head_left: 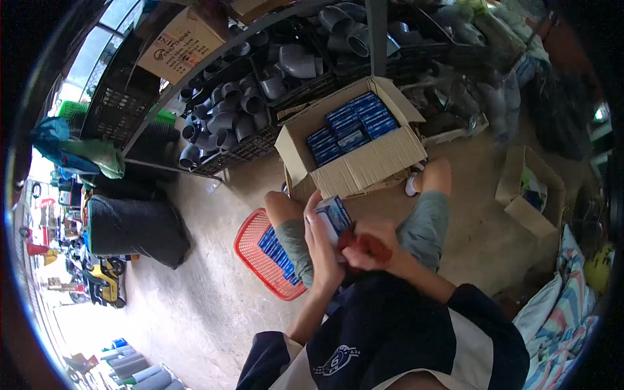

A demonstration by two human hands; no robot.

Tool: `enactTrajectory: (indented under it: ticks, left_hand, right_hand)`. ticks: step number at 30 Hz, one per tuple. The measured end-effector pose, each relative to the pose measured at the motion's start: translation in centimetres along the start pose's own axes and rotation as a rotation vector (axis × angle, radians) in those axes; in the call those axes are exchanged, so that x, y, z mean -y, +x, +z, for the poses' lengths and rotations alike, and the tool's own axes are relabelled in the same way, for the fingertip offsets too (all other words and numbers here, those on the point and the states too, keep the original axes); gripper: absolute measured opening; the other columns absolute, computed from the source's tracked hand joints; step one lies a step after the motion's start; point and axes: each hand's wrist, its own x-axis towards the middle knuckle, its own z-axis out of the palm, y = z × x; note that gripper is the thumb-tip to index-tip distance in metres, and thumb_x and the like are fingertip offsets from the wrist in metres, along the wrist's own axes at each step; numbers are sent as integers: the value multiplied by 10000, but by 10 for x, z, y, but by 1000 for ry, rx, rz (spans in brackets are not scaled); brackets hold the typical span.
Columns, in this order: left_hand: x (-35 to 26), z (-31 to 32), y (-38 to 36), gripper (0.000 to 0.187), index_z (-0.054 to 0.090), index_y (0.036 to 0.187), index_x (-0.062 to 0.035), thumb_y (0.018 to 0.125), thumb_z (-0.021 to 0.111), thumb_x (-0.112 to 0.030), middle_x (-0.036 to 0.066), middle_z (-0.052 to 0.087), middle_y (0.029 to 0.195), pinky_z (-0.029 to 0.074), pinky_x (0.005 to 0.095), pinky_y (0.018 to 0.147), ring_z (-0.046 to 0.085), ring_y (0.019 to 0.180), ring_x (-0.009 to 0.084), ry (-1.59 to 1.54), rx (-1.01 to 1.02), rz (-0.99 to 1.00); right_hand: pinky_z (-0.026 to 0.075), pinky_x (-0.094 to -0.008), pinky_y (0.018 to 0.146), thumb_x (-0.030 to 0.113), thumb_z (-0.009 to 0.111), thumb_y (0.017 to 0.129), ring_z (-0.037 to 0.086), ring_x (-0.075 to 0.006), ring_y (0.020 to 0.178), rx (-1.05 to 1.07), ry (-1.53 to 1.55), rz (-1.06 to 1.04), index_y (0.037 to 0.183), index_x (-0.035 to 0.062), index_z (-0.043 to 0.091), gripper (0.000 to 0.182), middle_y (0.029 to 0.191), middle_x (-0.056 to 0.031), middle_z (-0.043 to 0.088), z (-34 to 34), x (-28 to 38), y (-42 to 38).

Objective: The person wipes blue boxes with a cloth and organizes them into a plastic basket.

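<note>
Left grip: left hand (316, 237) closed around small box (330, 218), above lap
Right grip: right hand (376, 246) beside it, blurred; hold cannot be told
Hazard: box could slip, should left fingers loosen under a push
Surroundings: open carton (370, 159) far, red basket (246, 253) left, left leg (294, 246) between hands and basket

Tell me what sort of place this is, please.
Probably the storeroom or stock area of a hardware or plumbing supply shop: black crates hold gray pipe elbows, an open carton is packed with small blue boxes, and a large dark roll, perhaps netting, stands on the floor.
</note>
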Motion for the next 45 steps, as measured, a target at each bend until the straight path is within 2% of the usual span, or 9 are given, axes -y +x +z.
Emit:
enactTrajectory:
  ticks: [5, 11, 17, 21, 26, 33, 38, 42, 45]
  left_hand:
    - [21, 15, -32, 703, 326, 1499, -13, 1039, 337, -544, 117, 546, 1227, 435, 291, 938, 555, 1038, 164, 21, 33, 112]
    - [16, -2, -11, 727, 383, 1469, 42, 1041, 334, -545, 149, 540, 1315, 413, 329, 1028, 535, 1169, 202, 170, 80, 39]
    - [19, -6, -21, 573, 430, 1429, 15, 1069, 370, -428, 117, 582, 1271, 440, 327, 1002, 559, 1134, 156, -91, 7, -109]
    - [8, -18, -2, 518, 448, 1401, 21, 1051, 477, -360, 108, 601, 1206, 469, 334, 967, 581, 1085, 155, 329, -70, 55]
    - [11, -22, -2, 472, 466, 1398, 65, 1042, 515, -241, 111, 610, 1232, 468, 280, 945, 583, 1078, 142, -88, -101, 2]
    - [15, -22, -8, 540, 495, 1385, 5, 1032, 513, -404, 104, 635, 1138, 519, 283, 849, 615, 981, 151, -117, -93, -185]
    - [31, -35, -13, 485, 568, 1241, 10, 1037, 490, -424, 77, 629, 1004, 536, 256, 664, 623, 786, 131, 127, -21, -201]
    - [25, -20, -12, 561, 460, 1414, 36, 1037, 506, -378, 139, 603, 1276, 457, 320, 986, 578, 1153, 196, 165, 82, 0]
    - [13, -23, 2, 550, 446, 1441, 2, 1034, 522, -359, 93, 640, 1171, 498, 299, 911, 625, 1022, 166, -72, -31, -103]
  right_hand:
    - [439, -246, 576, 238, 648, 953, 549, -71, 645, -319, 494, 626, 877, 50, 626, 204, 720, 10, 603, 5, -12, -6]
    - [398, -233, 554, 293, 628, 990, 496, -49, 600, -598, 725, 814, 998, 48, 659, 247, 717, 43, 586, 7, 11, 9]
    - [391, -205, 541, 188, 608, 1001, 511, -41, 579, -294, 612, 685, 991, 56, 668, 146, 718, 39, 598, -1, 26, 21]
    - [489, -257, 605, 205, 667, 944, 648, -113, 676, -187, 283, 560, 979, 25, 674, 184, 763, -56, 668, 16, 27, 3]
    - [514, -310, 599, 242, 711, 897, 665, -185, 642, -19, -65, 343, 960, 26, 667, 230, 756, -108, 670, 6, 40, 11]
    - [467, -270, 531, 196, 674, 933, 612, -107, 583, -102, -64, 262, 884, 20, 645, 185, 704, -66, 653, 13, 39, 15]
    - [477, -244, 542, 128, 670, 925, 626, -89, 634, -114, 440, 540, 916, -1, 651, 131, 761, -62, 674, 6, 44, 13]
    - [464, -246, 544, 116, 670, 919, 606, -88, 626, -226, 52, 310, 913, 10, 659, 106, 721, -56, 638, -3, 49, 26]
    - [456, -252, 550, 121, 664, 925, 590, -88, 617, -73, 216, 458, 873, 22, 644, 114, 716, -54, 631, 13, 30, -13]
